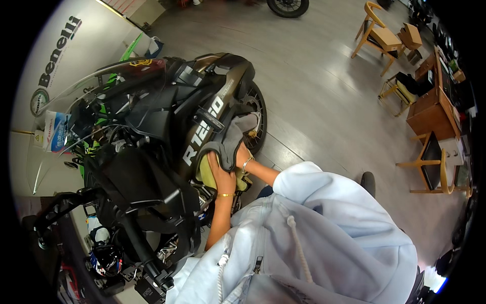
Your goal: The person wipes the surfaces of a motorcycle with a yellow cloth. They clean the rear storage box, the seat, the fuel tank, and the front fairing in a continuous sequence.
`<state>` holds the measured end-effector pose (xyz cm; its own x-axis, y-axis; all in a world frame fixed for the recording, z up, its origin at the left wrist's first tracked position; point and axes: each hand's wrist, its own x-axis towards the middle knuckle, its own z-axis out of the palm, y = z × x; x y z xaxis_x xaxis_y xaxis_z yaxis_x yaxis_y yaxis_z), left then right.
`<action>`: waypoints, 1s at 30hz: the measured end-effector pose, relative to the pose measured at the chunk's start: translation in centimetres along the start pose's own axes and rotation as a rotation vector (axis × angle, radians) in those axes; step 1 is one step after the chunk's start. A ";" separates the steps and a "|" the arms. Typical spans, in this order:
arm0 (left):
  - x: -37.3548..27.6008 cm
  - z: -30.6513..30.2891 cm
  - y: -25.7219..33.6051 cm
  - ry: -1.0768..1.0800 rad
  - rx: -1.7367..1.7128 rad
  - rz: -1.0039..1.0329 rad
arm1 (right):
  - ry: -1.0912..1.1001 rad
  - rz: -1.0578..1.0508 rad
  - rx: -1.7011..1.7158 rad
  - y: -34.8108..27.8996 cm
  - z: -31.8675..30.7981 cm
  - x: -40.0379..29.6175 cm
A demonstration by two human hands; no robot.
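Observation:
A grey and yellow-green cloth (pixel 228 142) is bunched against the lower side of a black and bronze motorcycle (pixel 193 136). My left hand (pixel 224 176) holds its yellow-green part, low beside the side panel, with some fingers hidden in the folds. Just to the right, my right hand (pixel 242 155) grips the cloth under a grey fold, its fingertips covered. One grey end stretches up towards the spoked front wheel (pixel 258 133). White lettering on the panel is partly behind a black bar (pixel 209 119).
The handlebar grip (pixel 163 279) and clear windscreen (pixel 76 87) are on my left. A board with Benelli lettering (pixel 57 53) stands behind the motorcycle. Wooden chairs (pixel 433 163), cardboard boxes (pixel 385 38) and a wooden desk (pixel 429 116) are across the tiled floor (pixel 315 87).

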<state>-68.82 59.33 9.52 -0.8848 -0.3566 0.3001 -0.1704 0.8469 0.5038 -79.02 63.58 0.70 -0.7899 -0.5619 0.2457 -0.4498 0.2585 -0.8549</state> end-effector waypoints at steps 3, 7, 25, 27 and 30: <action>1.9 0.0 0.5 0.010 -0.061 0.099 | 0.050 -0.023 0.034 1.0 -0.3 0.2; 3.0 -0.1 1.1 -0.034 -0.158 0.091 | 0.090 -0.063 0.095 1.6 -0.8 0.7; 1.9 0.2 0.1 -0.231 0.441 0.303 | 0.234 0.414 0.199 0.9 1.1 2.4; 2.2 0.4 -0.3 -0.199 0.433 0.362 | 0.291 0.410 0.214 1.1 0.4 4.1; 2.4 0.7 -0.7 -0.153 0.416 0.429 | 0.337 0.410 0.250 1.5 -0.2 5.7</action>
<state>-71.18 58.17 9.30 -0.9589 0.0844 0.2708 0.0867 0.9962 -0.0033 -84.26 60.96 0.93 -0.9860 -0.1641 -0.0308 -0.0003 0.1858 -0.9826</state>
